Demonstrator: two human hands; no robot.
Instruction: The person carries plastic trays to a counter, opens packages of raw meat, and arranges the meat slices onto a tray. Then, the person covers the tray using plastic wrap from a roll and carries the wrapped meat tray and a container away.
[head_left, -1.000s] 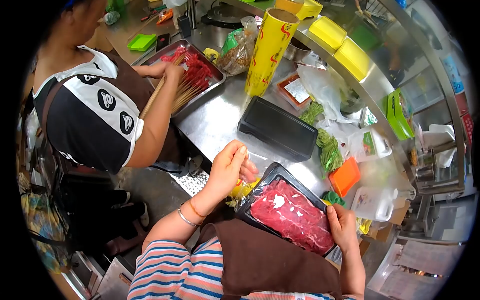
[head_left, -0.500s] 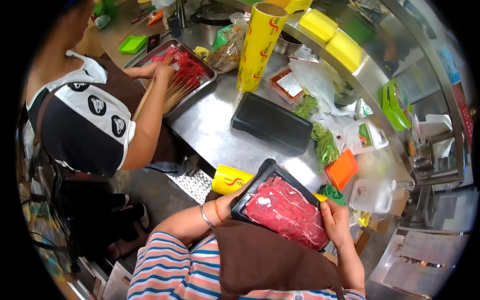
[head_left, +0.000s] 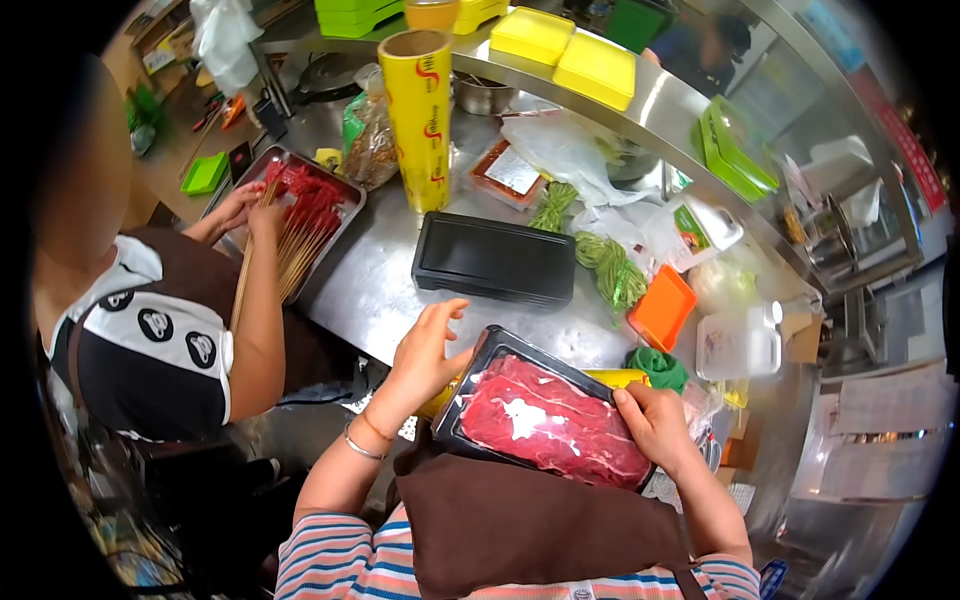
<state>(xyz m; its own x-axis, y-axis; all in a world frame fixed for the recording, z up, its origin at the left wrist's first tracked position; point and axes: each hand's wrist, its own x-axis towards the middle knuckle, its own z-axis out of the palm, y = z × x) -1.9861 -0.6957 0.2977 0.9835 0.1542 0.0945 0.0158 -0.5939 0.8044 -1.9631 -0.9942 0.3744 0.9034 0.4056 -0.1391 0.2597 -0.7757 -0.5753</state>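
Observation:
A black tray of sliced red meat [head_left: 550,420], its top shiny with clear film, is tilted in front of my apron. My right hand [head_left: 655,425] grips its right end, thumb on the rim. Beside the tray's upper left corner, my left hand [head_left: 428,350] has its fingers apart and holds nothing. Partly hidden behind the tray lies a yellow film roll [head_left: 617,378]. Beyond it, a stack of black trays [head_left: 493,262] rests on the steel table [head_left: 345,318].
A co-worker [head_left: 165,330] at the left holds skewers over a metal tray of red meat [head_left: 305,200]. Upright stands a yellow roll [head_left: 418,130]. Green bundles [head_left: 610,270], an orange tray [head_left: 662,308] and a white jug [head_left: 738,343] lie to the right.
My left hand has come out from under the tray's left side and opened beside it. The view has swung right, and the tray sits more level.

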